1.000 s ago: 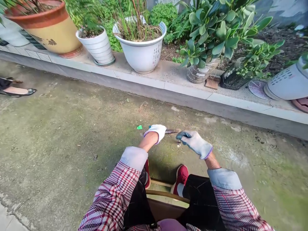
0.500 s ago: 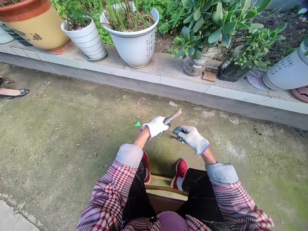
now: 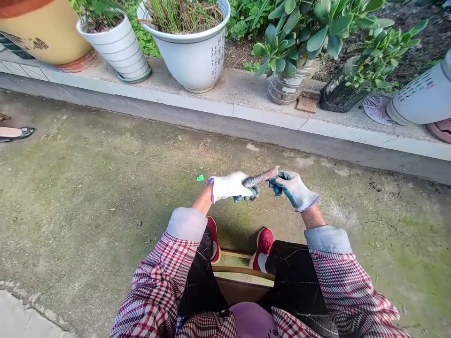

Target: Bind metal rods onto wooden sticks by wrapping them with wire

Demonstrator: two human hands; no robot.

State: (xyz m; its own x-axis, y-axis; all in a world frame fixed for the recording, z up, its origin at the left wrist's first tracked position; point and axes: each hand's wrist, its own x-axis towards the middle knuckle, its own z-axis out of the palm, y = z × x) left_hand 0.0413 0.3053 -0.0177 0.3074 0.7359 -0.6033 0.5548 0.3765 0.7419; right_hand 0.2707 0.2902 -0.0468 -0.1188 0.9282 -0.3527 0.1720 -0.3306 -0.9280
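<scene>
Ground (image 3: 88,188): bare concrete with green mossy patches, filling most of the head view.
Ledge (image 3: 246,101): a raised tiled kerb running across the top, carrying a row of planters.
Yellow pot (image 3: 38,37): at the far left of the ledge, with a reddish rim and base.
White pot (image 3: 192,47): round, with dark writing on its side, holding thin dry stems; it stands right of a ribbed white pot (image 3: 118,47).
Succulent (image 3: 306,28): broad green leaves over a clear ribbed container, right of the white pot.
Black pot (image 3: 336,96): tilted, just beside the succulent's container.
Sleeves (image 3: 158,291): red, white and black plaid with pale cuffs, on both forearms.
Red shoes (image 3: 262,244): 2, seen between the knees, near a wooden stool rail.
Left hand (image 3: 230,187): in a white knit glove with dark coated fingers, closed around the lower part of the stick.
Right hand (image 3: 294,188): gloved the same way, fingers curled and pinching the stick's upper end.
Stick (image 3: 260,178): short, grey-brown and rough, held in the air above the ground between both hands, slanting up to the right.
Another person's foot (image 3: 16,134): in a dark flat shoe at the left edge.
Green scrap (image 3: 200,178): small, lying on the ground just left of the left hand.
</scene>
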